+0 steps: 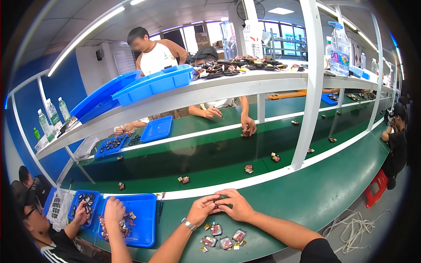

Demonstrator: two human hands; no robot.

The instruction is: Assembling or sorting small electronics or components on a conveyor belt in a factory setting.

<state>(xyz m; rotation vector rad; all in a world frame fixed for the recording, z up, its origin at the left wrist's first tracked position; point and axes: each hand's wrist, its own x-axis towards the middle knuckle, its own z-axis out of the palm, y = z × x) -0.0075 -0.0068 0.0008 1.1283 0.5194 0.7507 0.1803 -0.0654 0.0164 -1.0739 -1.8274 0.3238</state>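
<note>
My left hand [201,211], with a metal watch [188,224] on its wrist, and my right hand [238,206] meet over the green bench. Their fingers close round a small dark piece [217,200], mostly hidden by the fingertips, so its exact kind does not show. Just below my hands lies a loose group of small electronic assemblies [226,243] with reddish parts and silvery, clear-looking wrapping. Small silver-and-yellow cells [204,249] lie at their edges.
On the left, a co-worker's hand [115,210] reaches over a blue tray [151,219] of similar parts. Beyond a white rail, a green conveyor belt [219,175] carries scattered assemblies. A white post [310,87] and shelf holding blue bins [153,85] stand ahead.
</note>
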